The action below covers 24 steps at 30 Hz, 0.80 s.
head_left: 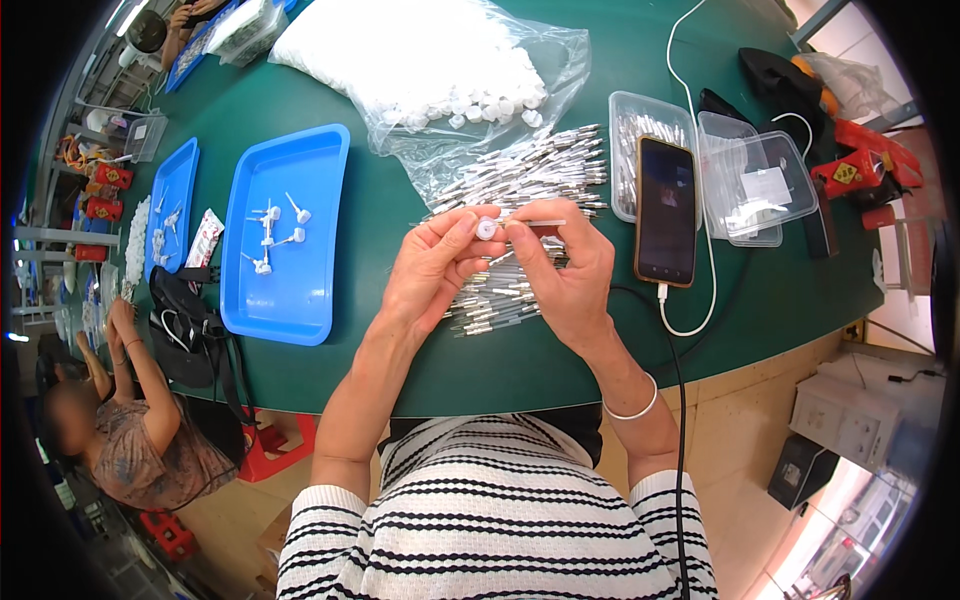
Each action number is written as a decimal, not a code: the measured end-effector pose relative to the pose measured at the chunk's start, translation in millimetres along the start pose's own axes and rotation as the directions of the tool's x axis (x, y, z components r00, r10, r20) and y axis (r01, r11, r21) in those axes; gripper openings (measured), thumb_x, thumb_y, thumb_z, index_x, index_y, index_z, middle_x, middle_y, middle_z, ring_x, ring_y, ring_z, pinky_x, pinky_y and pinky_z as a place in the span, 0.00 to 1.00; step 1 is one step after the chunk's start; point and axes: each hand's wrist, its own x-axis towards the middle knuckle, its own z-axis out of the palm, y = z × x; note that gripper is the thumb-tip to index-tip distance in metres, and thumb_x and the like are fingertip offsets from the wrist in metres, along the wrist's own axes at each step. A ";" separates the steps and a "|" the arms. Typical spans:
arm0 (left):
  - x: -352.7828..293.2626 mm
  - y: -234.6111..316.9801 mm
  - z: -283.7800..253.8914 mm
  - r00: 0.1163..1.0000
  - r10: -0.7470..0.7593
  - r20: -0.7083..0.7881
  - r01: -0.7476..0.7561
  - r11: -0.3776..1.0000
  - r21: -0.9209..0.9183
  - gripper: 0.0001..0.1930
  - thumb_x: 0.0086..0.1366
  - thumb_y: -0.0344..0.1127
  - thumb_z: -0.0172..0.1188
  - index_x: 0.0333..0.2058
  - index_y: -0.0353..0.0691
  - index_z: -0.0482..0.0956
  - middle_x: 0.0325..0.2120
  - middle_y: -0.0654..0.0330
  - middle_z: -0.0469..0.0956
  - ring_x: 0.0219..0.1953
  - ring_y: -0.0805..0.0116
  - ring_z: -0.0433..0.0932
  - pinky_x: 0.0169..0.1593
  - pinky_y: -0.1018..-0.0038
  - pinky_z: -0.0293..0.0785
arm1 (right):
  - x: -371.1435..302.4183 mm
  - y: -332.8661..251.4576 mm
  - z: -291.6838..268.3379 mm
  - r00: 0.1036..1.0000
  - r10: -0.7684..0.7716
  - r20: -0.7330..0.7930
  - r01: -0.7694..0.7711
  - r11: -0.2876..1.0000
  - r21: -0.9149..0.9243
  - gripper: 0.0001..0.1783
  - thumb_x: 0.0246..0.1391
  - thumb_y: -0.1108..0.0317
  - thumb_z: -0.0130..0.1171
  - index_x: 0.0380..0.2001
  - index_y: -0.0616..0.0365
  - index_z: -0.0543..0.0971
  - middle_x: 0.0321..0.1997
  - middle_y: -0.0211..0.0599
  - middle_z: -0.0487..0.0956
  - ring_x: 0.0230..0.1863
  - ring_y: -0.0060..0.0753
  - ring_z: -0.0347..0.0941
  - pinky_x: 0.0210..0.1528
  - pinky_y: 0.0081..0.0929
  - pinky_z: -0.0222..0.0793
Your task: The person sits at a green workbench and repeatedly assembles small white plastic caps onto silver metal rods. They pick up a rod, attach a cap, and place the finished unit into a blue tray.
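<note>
My left hand (430, 262) pinches a small white plastic cap (486, 229) with a round end facing up. My right hand (565, 270) grips a thin metal-tipped rod (545, 223) between thumb and fingers, its inner end close to the cap. Whether rod and cap touch is hidden by my fingertips. Beneath and beyond both hands lies a loose pile of similar thin rods (540, 170), silver and grey. A clear plastic bag (400, 50) full of white caps spills some of them toward the pile. To the left, a blue tray (240, 310) holds several caps joined to rods (265, 235).
A phone (665, 210) with a white cable leans on a clear box (622, 200) of rods at right. Clear lids (775, 190) lie beside it. A black bag (180, 330) hangs at the left edge, near a second blue tray (178, 180) and a seated person (150, 440).
</note>
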 end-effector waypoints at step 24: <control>-0.4 -3.4 0.7 0.990 0.136 -0.028 -0.127 0.970 0.209 0.14 0.67 0.34 0.55 0.45 0.29 0.77 0.35 0.54 0.81 0.34 0.70 0.82 0.34 0.82 0.80 | 1.4 0.8 -1.7 0.997 -0.047 0.063 0.050 0.998 -0.040 0.07 0.49 0.75 0.63 0.32 0.60 0.75 0.29 0.37 0.78 0.28 0.33 0.76 0.29 0.25 0.72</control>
